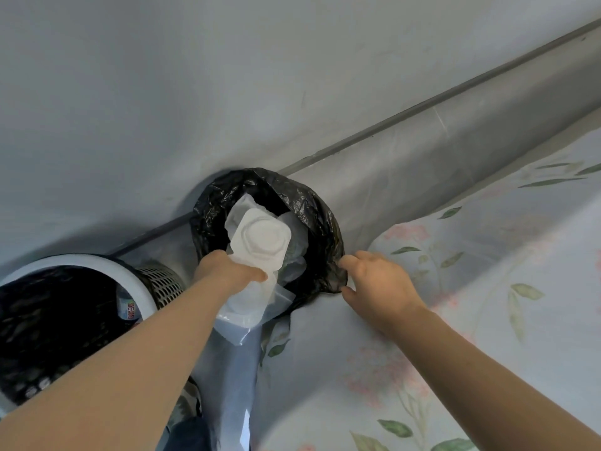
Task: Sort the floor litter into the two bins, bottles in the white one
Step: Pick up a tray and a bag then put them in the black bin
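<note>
Head view: the left hand (227, 271) grips a white moulded plastic tray (260, 239) and a clear plastic bag (234, 369), fingers curled round them, with the tray over the open mouth of the crinkled black bin liner (312, 203) by the far wall. The right hand (380, 281) pinches that liner's near right rim. At near left, the round white-rimmed mesh bin (97, 263) holds 1 labelled bottle (128, 309)

White bin (97, 263) cut by the left edge; its bottle (128, 309) label unreadable. Black bag (325, 222) hides its bin; tray (260, 237) covers most left hand (227, 271) fingers.
</note>
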